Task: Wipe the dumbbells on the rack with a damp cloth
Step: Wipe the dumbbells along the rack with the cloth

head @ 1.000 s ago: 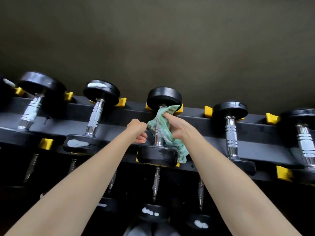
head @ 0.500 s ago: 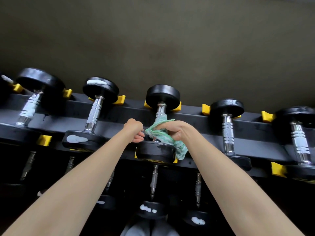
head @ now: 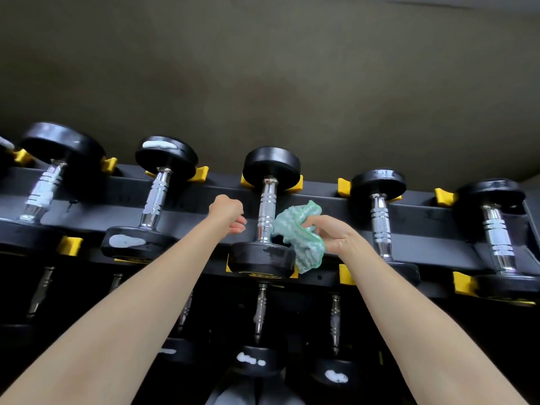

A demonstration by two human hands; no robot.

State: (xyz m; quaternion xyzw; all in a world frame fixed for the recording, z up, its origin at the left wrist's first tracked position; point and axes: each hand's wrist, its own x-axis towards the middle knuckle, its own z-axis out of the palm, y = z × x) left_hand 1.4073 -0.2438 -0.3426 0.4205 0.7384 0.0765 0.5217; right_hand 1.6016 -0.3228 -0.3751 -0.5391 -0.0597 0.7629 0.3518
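- A black rack [head: 87, 197] runs across the frame, seen from above and in front. Its top row holds dumbbells side by side, each with its chrome handle pointing away from the viewer, one head near and one far.
- Left of middle, a smeared dumbbell [head: 157, 197] shows pale white patches on both heads, so it looks not yet wiped.
- The left hand [head: 229, 214] is raised just left of the centre dumbbell [head: 267, 211]. Its grip is closed in a loose fist, holding nothing and touching nothing.
- The centre dumbbell lies between the two hands in yellow cradles [head: 295, 182]. Its handle is bare, and its near head has a damp-looking sheen.
- The cloth [head: 298, 235], green and white and bunched, sits just right of that handle, low down by the near head. It may be brushing the chrome, but the view does not settle this.
- The right hand [head: 333, 233] has its grip wrapped round the cloth, with fingers curled into the folds.
- Further right, the next dumbbell [head: 380, 223] lies parallel, with its handle running the same way.
- The cloth sits in the gap between these two handles, and the right hand is the nearer one to both. The coming wipe will likely be a short sideways shift, followed by strokes along the handle from near to far.
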